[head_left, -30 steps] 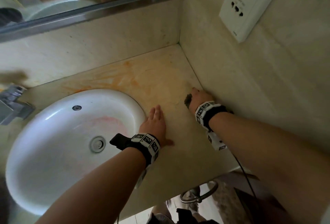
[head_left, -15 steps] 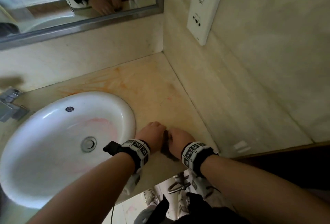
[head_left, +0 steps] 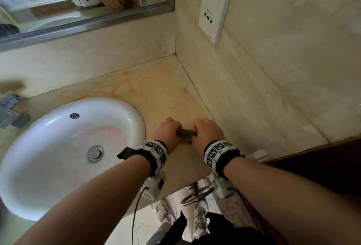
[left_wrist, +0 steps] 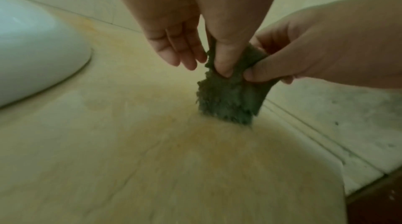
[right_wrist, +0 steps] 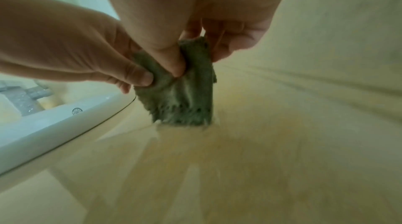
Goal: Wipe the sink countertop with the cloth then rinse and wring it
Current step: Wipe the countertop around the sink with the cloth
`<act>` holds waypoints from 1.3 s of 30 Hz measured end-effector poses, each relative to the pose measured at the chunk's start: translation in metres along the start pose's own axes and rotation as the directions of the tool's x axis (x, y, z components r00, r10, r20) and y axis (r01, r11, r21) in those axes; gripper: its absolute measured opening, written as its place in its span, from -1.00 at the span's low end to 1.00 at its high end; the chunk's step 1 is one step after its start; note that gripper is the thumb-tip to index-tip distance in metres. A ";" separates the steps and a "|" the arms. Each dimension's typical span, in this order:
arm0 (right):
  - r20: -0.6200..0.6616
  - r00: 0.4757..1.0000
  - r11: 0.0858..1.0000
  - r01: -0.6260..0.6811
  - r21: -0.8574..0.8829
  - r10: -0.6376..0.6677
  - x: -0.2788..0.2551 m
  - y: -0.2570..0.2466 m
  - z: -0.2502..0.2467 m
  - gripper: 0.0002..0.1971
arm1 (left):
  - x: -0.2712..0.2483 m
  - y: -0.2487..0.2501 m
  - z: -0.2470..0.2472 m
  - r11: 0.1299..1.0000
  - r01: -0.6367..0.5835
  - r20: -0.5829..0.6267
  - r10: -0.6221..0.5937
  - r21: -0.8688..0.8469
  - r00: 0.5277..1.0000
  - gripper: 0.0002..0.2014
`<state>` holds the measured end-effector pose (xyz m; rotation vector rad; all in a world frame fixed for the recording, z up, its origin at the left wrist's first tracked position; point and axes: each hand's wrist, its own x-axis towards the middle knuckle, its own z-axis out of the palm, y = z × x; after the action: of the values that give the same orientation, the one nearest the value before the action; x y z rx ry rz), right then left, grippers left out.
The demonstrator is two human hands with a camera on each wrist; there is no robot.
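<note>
A small dark green cloth (head_left: 185,134) hangs between my two hands, just right of the white sink (head_left: 48,176). Its lower edge touches the stained beige countertop (head_left: 166,92). My left hand (head_left: 169,131) pinches the cloth's top left edge under its thumb, and the other left fingers (left_wrist: 180,52) hang loose. The cloth (left_wrist: 230,97) is pinched on its other side by my right hand (left_wrist: 282,66). In the right wrist view, my right hand (right_wrist: 191,55) presses its thumb into the cloth (right_wrist: 182,100), with the left hand (right_wrist: 87,55) beside it.
The side wall (head_left: 254,88) rises close on the right, carrying a white wall unit (head_left: 214,6). A metal faucet (head_left: 9,115) stands at the far left behind the sink, under a mirror (head_left: 58,0). Orange stains mark the countertop behind the basin. The counter's front edge lies just behind my wrists.
My left hand lifted off the countertop, where it lay flat. The right hand brought the cloth away from the wall toward the front edge. Both hands now hold the cloth, raised upright.
</note>
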<state>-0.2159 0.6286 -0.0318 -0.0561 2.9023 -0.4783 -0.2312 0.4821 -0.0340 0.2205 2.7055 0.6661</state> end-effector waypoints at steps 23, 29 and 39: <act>0.128 0.990 0.998 0.056 -0.031 -0.052 0.007 0.026 0.022 -0.65 | 0.024 0.006 0.015 0.972 -0.085 0.339 0.006 0.218 0.941 -0.71; 0.240 0.969 0.989 -0.021 -0.149 0.057 0.011 0.043 0.028 -0.70 | 0.027 0.007 0.022 0.942 -0.236 0.441 0.110 0.240 0.891 -0.54; 0.304 0.932 0.942 -0.095 -0.322 0.198 -0.005 0.024 0.042 -0.34 | 0.022 -0.021 0.005 0.954 -0.154 0.317 0.068 0.256 0.946 -0.45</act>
<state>-0.2025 0.6389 -0.0774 0.0358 2.5920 0.0096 -0.2513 0.4707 -0.0546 0.5076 2.4876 0.2488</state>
